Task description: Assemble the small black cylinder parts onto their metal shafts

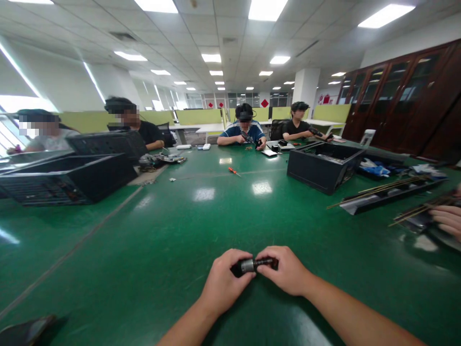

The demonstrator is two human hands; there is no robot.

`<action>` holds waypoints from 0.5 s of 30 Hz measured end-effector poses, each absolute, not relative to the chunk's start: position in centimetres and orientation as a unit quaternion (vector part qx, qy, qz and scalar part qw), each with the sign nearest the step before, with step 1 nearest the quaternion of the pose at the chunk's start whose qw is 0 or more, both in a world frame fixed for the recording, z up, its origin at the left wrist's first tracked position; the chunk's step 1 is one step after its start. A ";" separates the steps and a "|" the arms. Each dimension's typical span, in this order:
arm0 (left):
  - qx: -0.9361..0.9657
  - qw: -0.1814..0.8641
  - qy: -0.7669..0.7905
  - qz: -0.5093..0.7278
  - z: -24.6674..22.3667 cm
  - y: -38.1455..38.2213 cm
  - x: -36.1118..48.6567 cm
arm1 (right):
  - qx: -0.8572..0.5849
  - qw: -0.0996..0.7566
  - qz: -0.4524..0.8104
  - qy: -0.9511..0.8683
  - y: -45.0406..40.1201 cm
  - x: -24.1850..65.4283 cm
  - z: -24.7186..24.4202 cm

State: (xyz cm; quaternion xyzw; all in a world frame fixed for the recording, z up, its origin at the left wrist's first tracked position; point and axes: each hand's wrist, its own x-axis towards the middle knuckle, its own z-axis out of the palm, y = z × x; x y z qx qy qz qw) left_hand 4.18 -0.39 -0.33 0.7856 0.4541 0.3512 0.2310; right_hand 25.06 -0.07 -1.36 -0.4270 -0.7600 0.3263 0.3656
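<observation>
Between my hands, low over the green table, is a small part with a silver cylinder (248, 265) and a dark, ridged shaft (264, 262) running out to the right. It resembles a small motor, but its exact kind is unclear. My left hand (225, 278) is closed around the cylinder end, thumb below and fingers above. The shaft end is pinched by my right hand (286, 269), whose fingers hide its tip. Whether the cylinder and shaft are joined or separate pieces cannot be made out.
An orange screwdriver (233, 171) lies mid-table. Black computer cases stand at left (72, 178) and right (320, 166). Long thin rods (382, 187) rest on a metal piece at right, near another person's hand (446, 218). A dark object (27, 331) lies lower left. Several people sit opposite.
</observation>
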 end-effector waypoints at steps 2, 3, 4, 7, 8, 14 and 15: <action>0.789 0.225 0.446 0.358 -0.3 -0.4 4.2 | -0.429 0.364 0.328 -0.759 -0.1 25.0 -1.2; 0.791 0.221 0.442 0.362 -0.2 -0.3 4.2 | -0.429 0.362 0.328 -0.760 -0.2 25.0 -1.2; 0.792 0.217 0.437 0.366 -0.2 -0.3 4.2 | -0.430 0.361 0.327 -0.760 -0.2 25.0 -1.1; 0.798 0.210 0.429 0.368 -0.1 -0.3 4.2 | -0.428 0.365 0.325 -0.760 -0.3 25.0 -1.1; 0.799 0.212 0.428 0.365 -0.1 -0.3 4.2 | -0.425 0.367 0.324 -0.761 -0.3 25.0 -1.1; 0.795 0.221 0.429 0.366 0.0 -0.5 4.6 | -0.415 0.353 0.339 -0.767 -0.3 25.2 -1.4; 0.794 0.222 0.428 0.369 0.1 -0.5 4.7 | -0.414 0.351 0.345 -0.766 -0.3 25.3 -1.4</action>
